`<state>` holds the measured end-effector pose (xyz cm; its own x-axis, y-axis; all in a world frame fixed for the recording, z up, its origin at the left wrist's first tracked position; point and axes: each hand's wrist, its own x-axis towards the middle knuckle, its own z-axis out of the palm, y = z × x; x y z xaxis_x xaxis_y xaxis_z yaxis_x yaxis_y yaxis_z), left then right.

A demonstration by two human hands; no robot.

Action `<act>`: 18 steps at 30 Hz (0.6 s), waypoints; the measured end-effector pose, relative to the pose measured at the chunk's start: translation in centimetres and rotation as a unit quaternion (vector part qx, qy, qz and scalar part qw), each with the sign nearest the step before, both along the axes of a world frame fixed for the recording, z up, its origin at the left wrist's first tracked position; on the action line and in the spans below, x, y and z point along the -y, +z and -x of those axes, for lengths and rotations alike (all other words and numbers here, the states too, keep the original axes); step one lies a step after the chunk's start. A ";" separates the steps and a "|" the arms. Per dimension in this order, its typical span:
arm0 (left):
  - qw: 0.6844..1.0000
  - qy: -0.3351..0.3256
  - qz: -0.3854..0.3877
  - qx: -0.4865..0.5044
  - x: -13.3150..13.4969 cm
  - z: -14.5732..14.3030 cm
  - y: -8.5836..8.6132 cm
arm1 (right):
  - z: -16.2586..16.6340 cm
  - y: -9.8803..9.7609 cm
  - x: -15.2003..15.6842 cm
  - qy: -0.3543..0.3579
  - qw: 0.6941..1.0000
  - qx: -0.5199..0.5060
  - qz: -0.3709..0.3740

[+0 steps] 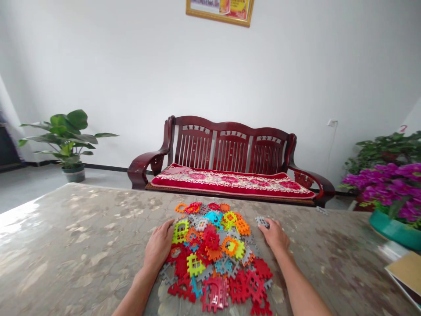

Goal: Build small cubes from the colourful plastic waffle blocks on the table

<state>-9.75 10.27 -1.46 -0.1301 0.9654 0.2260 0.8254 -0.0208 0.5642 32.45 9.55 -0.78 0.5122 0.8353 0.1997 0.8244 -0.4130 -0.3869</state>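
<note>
Here, holds a small grey piece [261, 221] in the right hand [278, 237], pinched between thumb and fingers, closed down to about the thickness of the piece. Shows most of it clear of the fingertips, on the far left side of the hand. Holds it just beside the pile of plastic pieces [210, 239], off the far half of the right edge. Cannot tell whether lifted a little or touching the surface [108, 250].

Rests the left hand [158, 245] along the left edge of the pile, back turned up, fingers loosely bent, pointing forward and relaxed rather than clenched. Brings the fingertips right up to a yellow-green piece [180, 231] with a window cut in it; cannot tell whether pressing on it or only beside it. Has red pieces lying close by the inner side of the same hand.

Spreads both forearms around the pile, heaped in red, orange, grey, blue and yellow-green, overlapping at many angles. Shows another grey piece [321, 210] lying well apart, near the far edge of the surface. Has purple flowers [391, 188] in a teal planter [394, 230] at the right, and a wooden bench [230, 151] beyond.
</note>
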 end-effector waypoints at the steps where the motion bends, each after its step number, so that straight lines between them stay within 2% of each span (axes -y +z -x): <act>1: 1.000 0.002 0.007 0.009 -0.2 0.2 0.0 | 0.0 0.1 -0.3 -0.004 1.000 0.001 0.006; 6: 0.999 -0.010 0.041 0.034 -1.0 0.8 0.0 | -0.3 0.2 -0.9 -0.011 1.000 -0.001 0.018; 13: 0.999 -0.016 0.031 0.031 -1.0 0.6 0.2 | -0.6 -0.2 -1.3 0.001 1.000 -0.008 0.013; 16: 0.999 -0.017 0.041 0.031 -1.0 0.6 0.6 | -1.0 -0.3 -1.1 -0.003 0.999 -0.046 -0.022; 18: 0.998 -0.016 0.044 0.030 -0.9 0.7 0.8 | -1.4 -0.6 -0.7 0.005 0.993 -0.094 -0.074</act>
<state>-10.40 11.19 -0.64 -0.1092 0.9851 0.1325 0.7893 0.0049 0.6139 33.83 10.23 -1.37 0.5430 0.8096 0.2229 0.7363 -0.3314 -0.5899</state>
